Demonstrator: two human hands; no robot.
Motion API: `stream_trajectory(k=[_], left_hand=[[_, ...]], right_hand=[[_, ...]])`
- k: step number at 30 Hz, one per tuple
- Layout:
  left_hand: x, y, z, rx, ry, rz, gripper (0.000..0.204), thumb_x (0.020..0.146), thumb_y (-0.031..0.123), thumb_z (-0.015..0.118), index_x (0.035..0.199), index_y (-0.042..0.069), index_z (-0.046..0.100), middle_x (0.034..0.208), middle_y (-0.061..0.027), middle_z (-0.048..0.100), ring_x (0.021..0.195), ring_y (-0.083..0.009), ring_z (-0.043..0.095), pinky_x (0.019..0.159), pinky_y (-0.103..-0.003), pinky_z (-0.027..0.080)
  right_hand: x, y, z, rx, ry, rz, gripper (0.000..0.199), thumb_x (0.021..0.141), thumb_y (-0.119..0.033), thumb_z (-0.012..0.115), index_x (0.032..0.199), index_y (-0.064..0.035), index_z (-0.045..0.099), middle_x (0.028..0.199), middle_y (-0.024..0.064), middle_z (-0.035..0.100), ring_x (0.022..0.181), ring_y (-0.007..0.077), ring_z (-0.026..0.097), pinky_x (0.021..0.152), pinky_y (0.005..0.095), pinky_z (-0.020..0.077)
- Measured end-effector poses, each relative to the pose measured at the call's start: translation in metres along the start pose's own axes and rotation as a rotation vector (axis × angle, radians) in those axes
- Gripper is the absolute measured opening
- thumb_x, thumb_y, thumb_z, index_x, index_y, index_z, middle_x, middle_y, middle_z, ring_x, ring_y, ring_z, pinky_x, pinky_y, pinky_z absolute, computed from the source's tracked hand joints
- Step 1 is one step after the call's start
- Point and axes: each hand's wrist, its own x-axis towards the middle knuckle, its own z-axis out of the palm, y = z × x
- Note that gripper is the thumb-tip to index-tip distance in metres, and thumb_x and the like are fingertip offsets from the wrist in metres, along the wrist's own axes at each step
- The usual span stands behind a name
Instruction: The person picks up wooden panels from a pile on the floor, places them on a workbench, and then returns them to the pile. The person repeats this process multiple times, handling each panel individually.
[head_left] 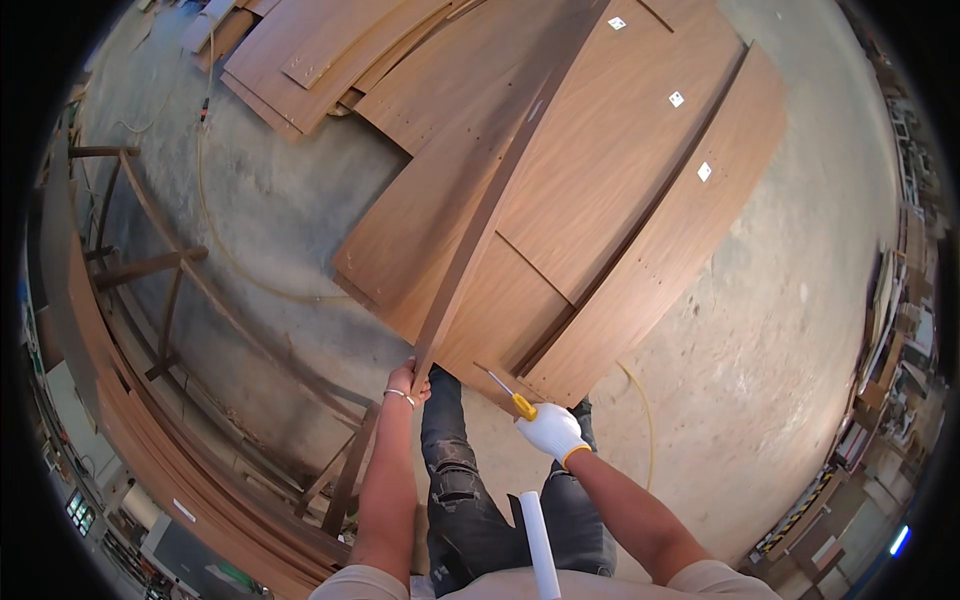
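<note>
The bare left hand (405, 381) is gripping a narrow wooden strip (480, 225) above stacked brown panels (620, 170); the gloved right hand (551, 432) is clenching a yellow-handled screwdriver (510, 392) beside the strip's near end.

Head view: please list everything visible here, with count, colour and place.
Wood panels: several, brown, flat on the floor ahead, some with small white tags.
Long strip: one, brown, upright on edge, running away from the left hand.
Panel pile: several, brown, top left.
Wooden frame: one, dark brown, left side.
Curved boards: a stack, brown, lower left.
Hose: one, yellowish, on the grey concrete floor.
Screwdriver: one, yellow handle, in the right hand.
White roll: one, at the waist.
Shelves: cluttered, far right.
Left hand: bare, bracelet, holding the strip's near end.
Right hand: white glove.
Legs: dark jeans.
</note>
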Motion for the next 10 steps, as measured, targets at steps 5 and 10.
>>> stream_trajectory(k=[5,10], left_hand=[[0.037,-0.018,-0.004,0.011,0.070,0.111,0.036,0.102,0.044,0.043,0.083,0.014,0.052,0.056,-0.0022,0.045,0.038,-0.0191,0.041,0.035,-0.033,0.029],[-0.001,-0.029,0.007,-0.082,-0.040,-0.039,0.042,0.100,0.051,0.044,0.082,0.014,0.053,0.053,-0.0053,0.043,0.037,-0.0204,0.038,0.034,-0.035,0.026]], right_hand=[[-0.007,0.009,0.001,-0.016,0.000,-0.049,0.044,0.085,-0.046,0.057,0.098,-0.0067,0.071,0.094,0.0180,0.071,0.091,0.0347,0.068,0.080,0.0442,0.0531],[0.012,0.041,0.018,0.056,-0.006,-0.062,0.045,0.086,-0.047,0.058,0.101,-0.0065,0.071,0.094,0.0181,0.071,0.092,0.0348,0.068,0.082,0.0439,0.0524]])
